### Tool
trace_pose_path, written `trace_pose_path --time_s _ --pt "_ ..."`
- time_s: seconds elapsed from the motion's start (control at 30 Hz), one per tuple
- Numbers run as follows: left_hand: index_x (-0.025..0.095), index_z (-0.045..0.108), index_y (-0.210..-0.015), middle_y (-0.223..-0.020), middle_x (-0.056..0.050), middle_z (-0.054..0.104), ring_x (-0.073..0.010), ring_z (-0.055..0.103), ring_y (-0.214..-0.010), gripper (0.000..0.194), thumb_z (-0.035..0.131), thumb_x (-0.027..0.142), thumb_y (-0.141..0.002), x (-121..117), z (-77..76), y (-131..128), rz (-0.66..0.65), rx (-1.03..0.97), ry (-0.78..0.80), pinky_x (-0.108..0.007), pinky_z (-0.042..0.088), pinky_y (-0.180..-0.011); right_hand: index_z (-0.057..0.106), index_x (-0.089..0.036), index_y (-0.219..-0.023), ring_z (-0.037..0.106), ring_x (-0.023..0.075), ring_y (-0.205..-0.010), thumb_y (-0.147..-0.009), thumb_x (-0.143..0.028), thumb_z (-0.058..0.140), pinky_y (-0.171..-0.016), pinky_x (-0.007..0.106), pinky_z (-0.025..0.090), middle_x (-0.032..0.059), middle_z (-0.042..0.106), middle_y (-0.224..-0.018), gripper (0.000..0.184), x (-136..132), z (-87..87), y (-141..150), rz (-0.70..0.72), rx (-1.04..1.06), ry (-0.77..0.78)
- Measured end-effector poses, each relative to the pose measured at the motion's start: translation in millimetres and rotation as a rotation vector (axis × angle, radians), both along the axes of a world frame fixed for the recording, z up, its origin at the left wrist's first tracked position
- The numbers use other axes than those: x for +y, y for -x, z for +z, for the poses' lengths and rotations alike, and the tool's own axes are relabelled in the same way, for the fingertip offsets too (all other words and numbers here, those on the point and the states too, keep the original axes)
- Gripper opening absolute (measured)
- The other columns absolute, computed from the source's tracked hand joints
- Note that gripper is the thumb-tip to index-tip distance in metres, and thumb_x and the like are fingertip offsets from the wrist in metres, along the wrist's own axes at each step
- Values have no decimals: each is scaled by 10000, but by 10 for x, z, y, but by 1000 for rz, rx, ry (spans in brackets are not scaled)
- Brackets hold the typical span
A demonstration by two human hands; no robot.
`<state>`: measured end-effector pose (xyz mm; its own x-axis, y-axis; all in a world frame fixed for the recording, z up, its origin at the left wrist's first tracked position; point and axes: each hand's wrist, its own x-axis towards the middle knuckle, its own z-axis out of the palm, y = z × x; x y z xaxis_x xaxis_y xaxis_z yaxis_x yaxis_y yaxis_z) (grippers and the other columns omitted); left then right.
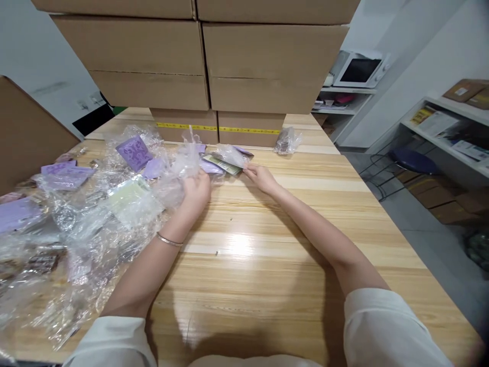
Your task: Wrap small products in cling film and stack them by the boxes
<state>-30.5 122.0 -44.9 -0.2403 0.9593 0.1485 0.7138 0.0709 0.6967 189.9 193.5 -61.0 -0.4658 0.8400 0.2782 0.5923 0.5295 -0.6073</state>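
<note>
My left hand (197,187) is closed around crumpled clear plastic wrap (179,168) at the right edge of a big heap of plastic bags (84,219). My right hand (262,177) pinches the right end of a flat green packet (225,164) near the cardboard boxes. Clear plastic and a purple packet (211,167) lie against that green packet, and part of it is covered. Purple cards (134,153) and a pale green packet (132,196) sit among the heaped bags on the left.
Stacked cardboard boxes (267,66) stand along the back of the wooden table (267,285). A small clear bag with something dark inside (287,141) lies by their right corner. Another cardboard box (30,132) rises at the left. Beyond the table are a microwave (359,70) and shelves (431,122).
</note>
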Motion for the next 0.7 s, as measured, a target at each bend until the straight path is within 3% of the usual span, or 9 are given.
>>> trace_pose_path --time_s 0.13,0.23,0.3,0.4,0.47,0.53,0.6,0.7 --pt "-98 457 -1363 -1110 -373 627 -479 551 -1188 528 395 108 -881 -65 173 -28 150 332 113 -635 341 -989 750 -188 -1086 519 285 -1317 -879 -538 565 -1137 416 343 64 651 -1316 447 -39 237 -341 218 66 280" --pt "-8 444 -1412 -998 -290 679 -440 638 -1045 514 338 172 -942 -251 388 -235 70 527 158 -582 434 -903 732 -192 -1001 556 265 -1271 -871 -650 523 -1138 431 342 96 681 -1252 520 -230 408 -486 184 218 230" --pt "97 435 -1440 -1091 -233 662 -404 648 -1033 529 363 348 -980 -379 524 -393 -27 514 51 -530 463 -898 679 -218 -929 640 235 -1129 -895 -662 483 -1090 432 404 76 724 -1071 487 -395 511 -532 95 439 137" --pt "172 296 -1520 -1338 -199 517 -362 607 -1129 785 532 575 -889 -493 590 -581 -182 308 -119 -457 476 -937 557 -268 -890 700 187 -769 -891 -664 503 -858 401 555 -14 664 -749 399 -638 679 -576 -4 740 124" --pt "171 231 -1540 -1434 -209 423 -357 553 -1212 950 623 634 -809 -509 520 -673 -258 105 -114 -448 458 -981 505 -286 -905 632 151 -551 -873 -674 523 -613 330 561 -57 587 -647 390 -779 806 -592 -35 838 186" --pt "181 213 -1542 -1513 -220 339 -356 498 -1281 1038 690 647 -747 -505 401 -757 -301 -122 -42 -449 436 -1016 484 -292 -914 519 110 -421 -863 -668 539 -434 255 459 -79 524 -615 383 -903 928 -586 -61 899 251" --pt "191 246 -1529 -1542 -222 319 -348 485 -1300 1064 759 610 -697 -516 301 -842 -311 -344 66 -440 441 -1014 477 -290 -904 396 74 -354 -859 -635 566 -348 215 337 -95 452 -593 359 -1007 1024 -563 -89 965 332" --pt "156 519 -1359 -1380 -197 549 -314 581 -1192 780 781 510 -715 -582 276 -924 -461 -572 305 -422 471 -975 493 -287 -908 254 50 -330 -851 -572 614 -314 197 208 -108 359 -562 315 -1096 1091 -566 -132 1011 467"
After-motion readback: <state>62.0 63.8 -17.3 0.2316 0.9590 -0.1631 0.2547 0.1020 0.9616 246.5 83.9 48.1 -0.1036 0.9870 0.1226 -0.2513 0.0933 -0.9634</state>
